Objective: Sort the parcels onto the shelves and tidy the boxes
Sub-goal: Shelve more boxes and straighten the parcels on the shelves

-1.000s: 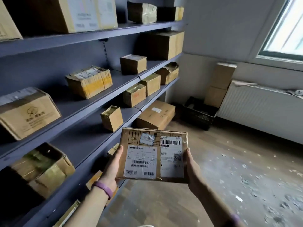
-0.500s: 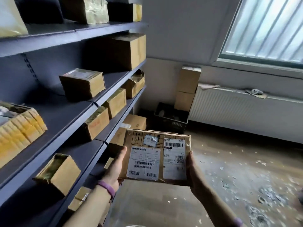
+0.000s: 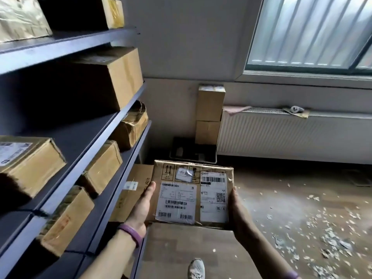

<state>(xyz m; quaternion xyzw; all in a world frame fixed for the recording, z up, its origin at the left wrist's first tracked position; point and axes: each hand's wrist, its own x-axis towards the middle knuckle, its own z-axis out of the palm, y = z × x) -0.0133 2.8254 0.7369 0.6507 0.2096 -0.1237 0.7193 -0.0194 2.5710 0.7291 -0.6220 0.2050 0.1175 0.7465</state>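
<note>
Holding parcel mid-air beside the shelves, left hand and right hand gripping its opposite edges. Risks: side-only grip could slip; person could skid on floor scraps; crowded shelf fronts may snag it.

Purple wristband on L wrist, purple band R; grey-white sneaker.

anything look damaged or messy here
Yes. Pale scraps litter the floor at the right. One far box at left looks crushed, its top crumpled. On the held parcel, a small sticker is peeling.
</note>
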